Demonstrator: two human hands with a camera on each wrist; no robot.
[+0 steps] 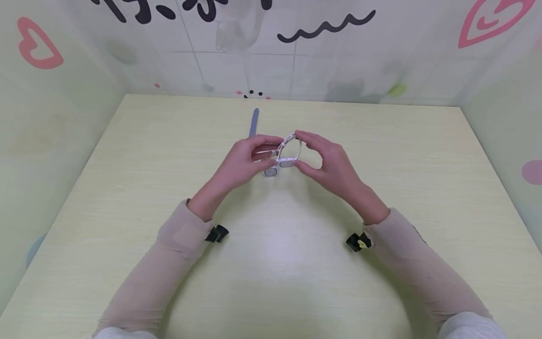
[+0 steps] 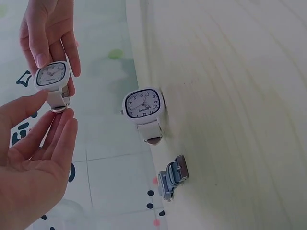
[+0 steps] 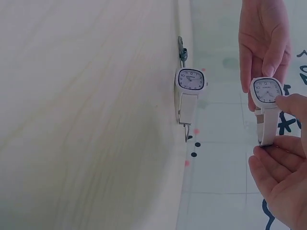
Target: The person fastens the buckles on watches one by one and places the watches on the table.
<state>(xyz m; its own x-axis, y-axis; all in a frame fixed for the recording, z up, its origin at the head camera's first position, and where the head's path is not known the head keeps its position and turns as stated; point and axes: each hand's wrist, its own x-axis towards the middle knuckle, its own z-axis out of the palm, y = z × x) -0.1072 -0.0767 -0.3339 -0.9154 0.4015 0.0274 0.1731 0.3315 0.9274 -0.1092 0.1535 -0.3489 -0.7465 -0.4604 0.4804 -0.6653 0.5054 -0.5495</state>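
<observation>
As I watched from nearby, a white watch (image 1: 286,163) was held above a pale desk (image 1: 279,263) between a person's left hand (image 1: 247,162) and right hand (image 1: 334,165). The left fingers were clamped on one side of it and the right fingers on the other, thumbs at the dial's edge, fingertips at the band (image 3: 271,127). That double pinch seemed meant to steady the watch and keep the band rounded. Just below the left fingertips, partly hidden by them, sat a second white watch (image 1: 270,172); beyond those fingers lay a blue strap (image 1: 254,121), perhaps set aside to leave working room.
</observation>
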